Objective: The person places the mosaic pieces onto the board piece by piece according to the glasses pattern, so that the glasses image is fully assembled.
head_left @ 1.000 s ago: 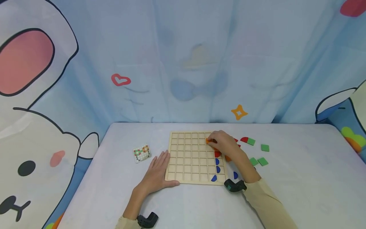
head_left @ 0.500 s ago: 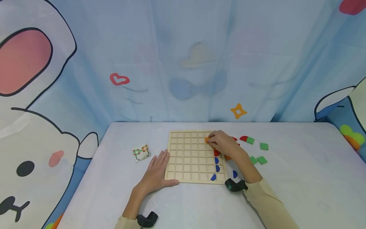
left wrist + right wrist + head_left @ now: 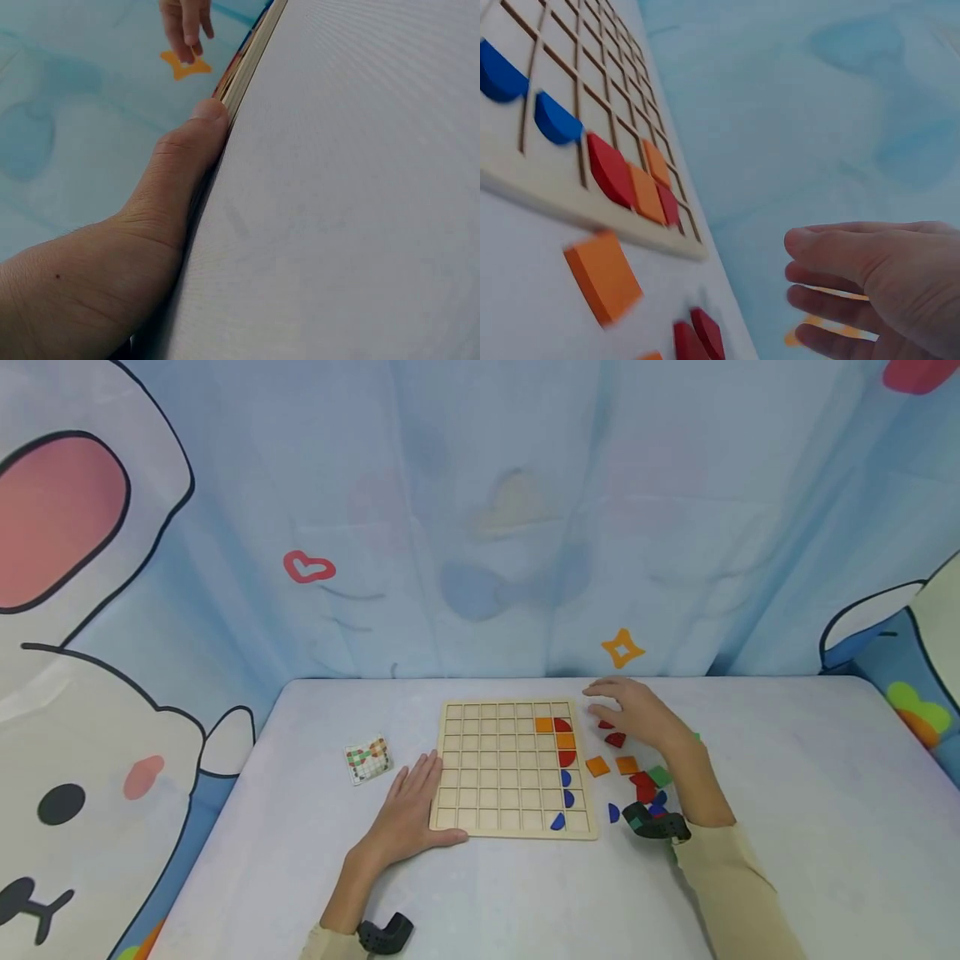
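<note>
A wooden grid board lies on the table. My left hand rests flat at its left edge, fingers spread and thumb along the front edge. Orange square tiles, red pieces and blue half-round pieces sit in cells toward the board's right side. Right of the board's far corner hovers my right hand, holding nothing, its fingers loosely bent. In the right wrist view its thumb and fingers stand apart. Beneath and beside it are dark red pieces.
Loose orange tiles, red pieces, a green tile and a blue half-round piece lie right of the board. A small pattern card is on the left. A patterned curtain hangs behind the table.
My right hand has let go of the orange square tile, which stays in its cell, and has moved right, off the board. The left hand has stayed in place.
</note>
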A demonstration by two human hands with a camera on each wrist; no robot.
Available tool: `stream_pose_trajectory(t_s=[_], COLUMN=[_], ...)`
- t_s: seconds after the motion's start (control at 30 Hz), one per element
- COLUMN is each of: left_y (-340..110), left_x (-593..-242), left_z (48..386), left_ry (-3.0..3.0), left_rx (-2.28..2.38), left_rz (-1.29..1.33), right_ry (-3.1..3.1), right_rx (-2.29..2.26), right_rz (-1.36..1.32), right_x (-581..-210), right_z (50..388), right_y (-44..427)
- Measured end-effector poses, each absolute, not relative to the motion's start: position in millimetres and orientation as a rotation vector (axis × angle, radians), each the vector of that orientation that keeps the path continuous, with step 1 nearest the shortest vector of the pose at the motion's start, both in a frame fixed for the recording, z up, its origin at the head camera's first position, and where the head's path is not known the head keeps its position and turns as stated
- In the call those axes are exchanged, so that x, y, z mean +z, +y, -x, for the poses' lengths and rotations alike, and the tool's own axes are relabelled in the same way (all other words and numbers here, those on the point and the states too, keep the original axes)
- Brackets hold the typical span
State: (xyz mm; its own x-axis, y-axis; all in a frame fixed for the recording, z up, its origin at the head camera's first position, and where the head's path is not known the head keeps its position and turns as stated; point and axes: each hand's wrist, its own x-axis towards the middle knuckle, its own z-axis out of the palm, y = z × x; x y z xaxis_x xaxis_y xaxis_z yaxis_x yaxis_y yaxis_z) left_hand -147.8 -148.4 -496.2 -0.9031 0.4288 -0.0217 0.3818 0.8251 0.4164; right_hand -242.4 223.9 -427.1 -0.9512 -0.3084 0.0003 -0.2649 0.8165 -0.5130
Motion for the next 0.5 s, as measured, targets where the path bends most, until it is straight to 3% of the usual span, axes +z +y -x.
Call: stream_pose_trajectory(t_s=[0.5], left_y=[-147.8], left_x=[-492.9], left_z=[146.4], left_ry=[2.885], left_rx=[0.635], left_rz=[-0.635], right_ry=[2.863], right_rx=[-0.809], right_rz=[0.287], right_x=[-439.8], right_z=[243.6], right_y=[274.7])
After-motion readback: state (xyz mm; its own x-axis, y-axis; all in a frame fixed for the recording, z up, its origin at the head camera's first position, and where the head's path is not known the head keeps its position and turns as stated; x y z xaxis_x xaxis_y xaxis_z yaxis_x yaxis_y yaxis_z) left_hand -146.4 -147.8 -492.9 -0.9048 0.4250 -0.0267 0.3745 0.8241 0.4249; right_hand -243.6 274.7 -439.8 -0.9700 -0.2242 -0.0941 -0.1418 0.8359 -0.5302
